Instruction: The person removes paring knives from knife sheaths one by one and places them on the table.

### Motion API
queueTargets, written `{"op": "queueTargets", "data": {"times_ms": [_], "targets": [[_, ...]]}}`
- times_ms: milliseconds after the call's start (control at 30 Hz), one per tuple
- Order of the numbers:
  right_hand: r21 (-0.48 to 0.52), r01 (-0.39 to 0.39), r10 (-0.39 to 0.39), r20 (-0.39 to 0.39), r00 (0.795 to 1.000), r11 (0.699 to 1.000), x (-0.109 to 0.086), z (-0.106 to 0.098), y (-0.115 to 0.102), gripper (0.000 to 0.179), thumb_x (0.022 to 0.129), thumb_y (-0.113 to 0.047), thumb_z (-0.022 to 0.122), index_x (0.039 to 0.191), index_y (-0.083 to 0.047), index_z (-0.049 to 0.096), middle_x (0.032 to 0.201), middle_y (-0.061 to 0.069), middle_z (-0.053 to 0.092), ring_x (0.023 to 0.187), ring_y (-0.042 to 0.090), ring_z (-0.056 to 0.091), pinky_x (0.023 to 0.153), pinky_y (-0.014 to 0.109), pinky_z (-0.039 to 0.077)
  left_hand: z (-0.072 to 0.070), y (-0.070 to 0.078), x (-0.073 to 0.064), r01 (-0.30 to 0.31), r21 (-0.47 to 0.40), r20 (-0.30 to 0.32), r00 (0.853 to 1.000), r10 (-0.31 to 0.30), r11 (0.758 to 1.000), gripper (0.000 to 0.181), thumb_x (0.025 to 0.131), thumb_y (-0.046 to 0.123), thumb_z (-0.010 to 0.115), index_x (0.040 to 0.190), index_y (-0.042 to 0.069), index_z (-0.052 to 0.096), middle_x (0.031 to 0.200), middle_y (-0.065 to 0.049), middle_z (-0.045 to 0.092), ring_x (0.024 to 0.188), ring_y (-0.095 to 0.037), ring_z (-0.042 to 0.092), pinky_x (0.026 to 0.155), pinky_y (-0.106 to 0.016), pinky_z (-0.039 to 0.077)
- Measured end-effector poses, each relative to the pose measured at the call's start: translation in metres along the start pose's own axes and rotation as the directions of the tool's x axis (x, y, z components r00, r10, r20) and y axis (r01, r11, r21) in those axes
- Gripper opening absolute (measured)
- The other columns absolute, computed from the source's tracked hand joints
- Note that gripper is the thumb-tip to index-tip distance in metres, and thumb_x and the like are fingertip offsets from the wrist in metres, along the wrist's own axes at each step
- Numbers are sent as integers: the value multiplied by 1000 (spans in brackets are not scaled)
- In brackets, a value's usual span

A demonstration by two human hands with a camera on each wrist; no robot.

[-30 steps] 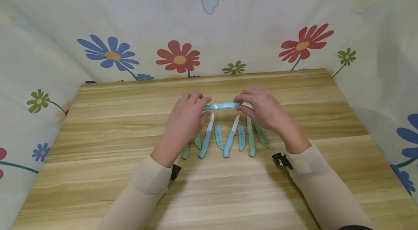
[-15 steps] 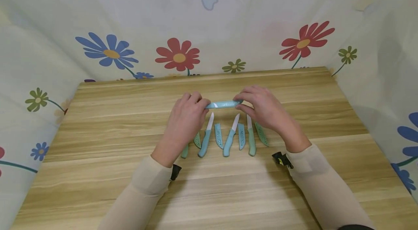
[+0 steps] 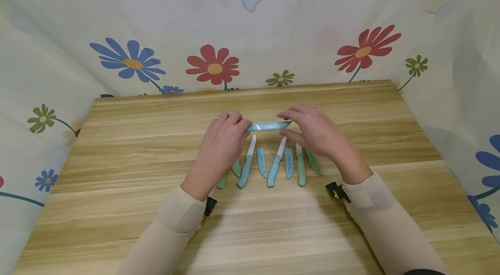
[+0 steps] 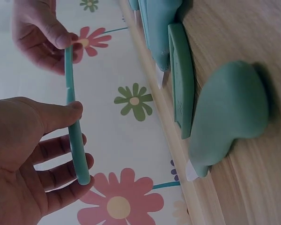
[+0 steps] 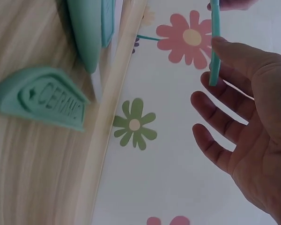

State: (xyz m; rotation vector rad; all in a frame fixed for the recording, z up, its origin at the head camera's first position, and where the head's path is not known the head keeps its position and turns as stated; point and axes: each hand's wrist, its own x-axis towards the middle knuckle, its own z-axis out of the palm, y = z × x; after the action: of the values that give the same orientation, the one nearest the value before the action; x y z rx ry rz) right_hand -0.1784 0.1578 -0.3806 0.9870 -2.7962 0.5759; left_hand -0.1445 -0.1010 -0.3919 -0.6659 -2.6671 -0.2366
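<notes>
Above the row of knives, a light blue ceramic paring knife is held level, its blade in a matching sheath with a sliver of white at the join. My left hand grips its handle, thumb on one side and fingers on the other. My right hand is at the sheath's tip, thumb and index finger spread either side of it. In the right wrist view the other fingers are loosely spread. Below lie blue knives and a green knife, white blades bare.
Two blue sheaths and a green sheath lie among the knives. Another green knife and green sheath are partly hidden by my left hand. A flowered cloth stands behind the wooden table.
My right thumb and index finger have parted at the sheath's tip, showing more of it. My left hand has shifted slightly along the handle and still grips the knife.
</notes>
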Motion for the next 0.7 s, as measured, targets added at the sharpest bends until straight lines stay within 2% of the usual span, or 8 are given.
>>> {"op": "queueTargets", "data": {"times_ms": [100,267,467,700], "targets": [[-48,4,-3,15,1000,999,1,1,-6,57,96,-29,83,145,-8,63,138,12,65,129,35,59,110,58,45,-1,2,0,-12,15,7,1000,11,1000,22,96,18,81,116,10,80,100,-5,65,89,-26,56,72,-36,52],[-127,71,-68,25,997,989,1,7,-18,64,96,-30,83,150,-8,58,141,12,61,129,35,56,109,53,46,-1,6,-2,-37,50,27,999,36,998,21,96,18,82,115,11,80,98,-5,64,87,-25,57,70,-35,52],[-167,115,-113,22,993,979,1,15,-28,56,97,-26,82,145,-5,63,135,12,64,123,33,57,104,48,49,0,13,-3,-52,80,57,997,47,995,23,95,19,83,116,10,80,96,-6,63,85,-24,54,68,-33,50],[-161,138,-139,4,990,977,1,18,-30,38,97,-18,81,130,-4,72,120,9,68,106,29,60,89,41,53,-1,16,-3,-45,75,70,997,40,996,24,95,20,84,116,10,80,96,-6,62,85,-24,54,68,-33,49]]}}
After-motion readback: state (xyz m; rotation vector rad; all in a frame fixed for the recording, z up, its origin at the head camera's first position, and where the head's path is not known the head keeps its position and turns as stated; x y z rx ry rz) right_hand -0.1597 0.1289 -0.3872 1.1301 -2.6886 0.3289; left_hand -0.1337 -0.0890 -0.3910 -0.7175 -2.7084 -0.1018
